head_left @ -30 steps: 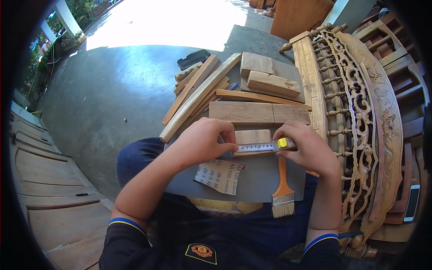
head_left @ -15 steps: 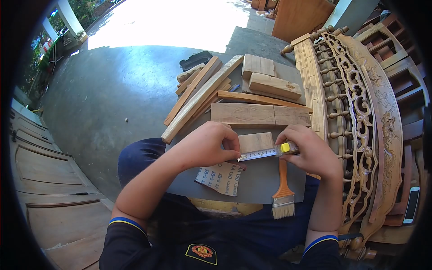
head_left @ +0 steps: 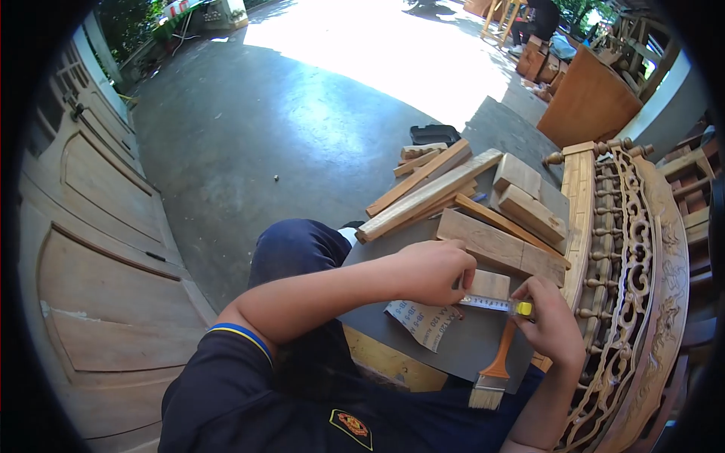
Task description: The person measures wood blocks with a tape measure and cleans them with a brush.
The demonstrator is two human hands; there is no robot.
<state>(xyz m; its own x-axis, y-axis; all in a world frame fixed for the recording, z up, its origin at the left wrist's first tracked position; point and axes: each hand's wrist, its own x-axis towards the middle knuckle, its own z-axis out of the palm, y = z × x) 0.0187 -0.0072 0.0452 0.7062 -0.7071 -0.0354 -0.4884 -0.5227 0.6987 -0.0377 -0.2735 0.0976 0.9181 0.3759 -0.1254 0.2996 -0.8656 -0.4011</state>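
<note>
Between my two hands a tape measure [head_left: 524, 309] is drawn out, its short blade lying along the near edge of a small wood block [head_left: 489, 285]. My left hand [head_left: 442, 272] is closed in a pinch at the blade's free end. The yellow-buttoned case is gripped by the fingers of my right hand [head_left: 551, 318]. Just below my left hand lies a sheet of sandpaper [head_left: 421, 325] with its printed back up. A flat paintbrush [head_left: 495, 370] with an orange handle rests below my right hand, bristles toward me. Behind the small block is a longer wood block [head_left: 498, 243].
Wood strips [head_left: 430, 195] and thick offcuts [head_left: 532, 211] cover the far part of the grey board [head_left: 377, 332]. A black case [head_left: 434, 134] sits beyond them. Carved wooden furniture [head_left: 642, 249] stands at right, panelled doors [head_left: 113, 287] at left. Another person [head_left: 538, 19] is far off.
My view has swung left and up, so the board and hands appear farther right and lower. Both hands keep hold of the tape measure at the small block.
</note>
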